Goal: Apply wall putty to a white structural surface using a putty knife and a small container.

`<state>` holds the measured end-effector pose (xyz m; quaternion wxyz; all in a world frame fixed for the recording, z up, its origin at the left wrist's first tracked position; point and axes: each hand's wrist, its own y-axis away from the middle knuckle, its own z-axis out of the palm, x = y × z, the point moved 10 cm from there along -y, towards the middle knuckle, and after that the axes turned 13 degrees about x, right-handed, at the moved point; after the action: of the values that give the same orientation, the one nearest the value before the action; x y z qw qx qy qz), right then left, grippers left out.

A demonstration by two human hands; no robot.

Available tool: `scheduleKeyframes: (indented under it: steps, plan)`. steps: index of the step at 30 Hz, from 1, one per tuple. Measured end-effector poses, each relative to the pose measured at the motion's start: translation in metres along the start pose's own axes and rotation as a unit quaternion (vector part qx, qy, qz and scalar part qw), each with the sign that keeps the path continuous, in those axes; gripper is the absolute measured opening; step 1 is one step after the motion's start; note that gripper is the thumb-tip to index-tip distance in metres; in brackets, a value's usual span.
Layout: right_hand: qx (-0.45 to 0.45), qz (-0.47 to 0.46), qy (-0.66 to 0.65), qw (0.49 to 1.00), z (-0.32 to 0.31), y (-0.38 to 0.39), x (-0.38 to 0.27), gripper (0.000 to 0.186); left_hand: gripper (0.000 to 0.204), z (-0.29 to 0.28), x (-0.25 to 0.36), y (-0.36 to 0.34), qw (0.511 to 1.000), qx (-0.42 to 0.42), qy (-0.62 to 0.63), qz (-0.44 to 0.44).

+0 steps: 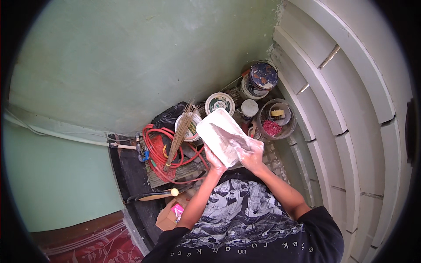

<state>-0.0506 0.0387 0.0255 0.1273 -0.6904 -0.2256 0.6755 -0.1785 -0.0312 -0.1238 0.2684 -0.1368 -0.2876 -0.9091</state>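
A white rectangular tray [211, 139], smeared inside with whitish paste, is held tilted in front of my chest. My left hand [214, 158] grips its lower left edge, fingers tucked under. Over the tray's lower right side, my right hand [251, 157] is closed on what looks like a flat grey scraper [221, 133]. The blade lies across the tray's inside, pointing to its far left. White residue coats the right fingers. The scraper's handle is mostly hidden in the hand.
Beyond the tray stand lidded paint buckets [219, 101] and stacked cans [263, 75]. A tub [287, 130] holds a brush and a pink cloth. To the left lie a coiled red hose [151, 131], a stick broom [179, 139] and a cardboard box [165, 218]. White ledges [326, 94] line the right.
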Motion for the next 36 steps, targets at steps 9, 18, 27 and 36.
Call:
scheduleKeyframes:
  steps: [9, 18, 27, 36]
  plan:
    - [0.016, 0.098, 0.008, 0.995, 0.006, -0.008, 0.0, 0.014, 0.068, 0.023, 0.007, 0.009, 0.998, 0.0, -0.054, 0.033]
    - [0.001, 0.198, -0.022, 0.98, -0.01, -0.028, 0.012, 0.041, 0.075, 0.022, 0.005, 0.003, 0.999, -0.036, -0.008, -0.004]
    - [-0.3, 0.216, 0.083, 0.926, -0.002, -0.041, 0.012, 0.057, 0.06, 0.007, 0.034, 0.003, 0.983, -0.002, -0.078, 0.168]
    - [-0.389, 0.169, 0.095, 0.9, 0.033, -0.03, -0.003, 0.053, 0.061, 0.006, 0.04, 0.008, 0.951, -0.03, -0.133, 0.276]
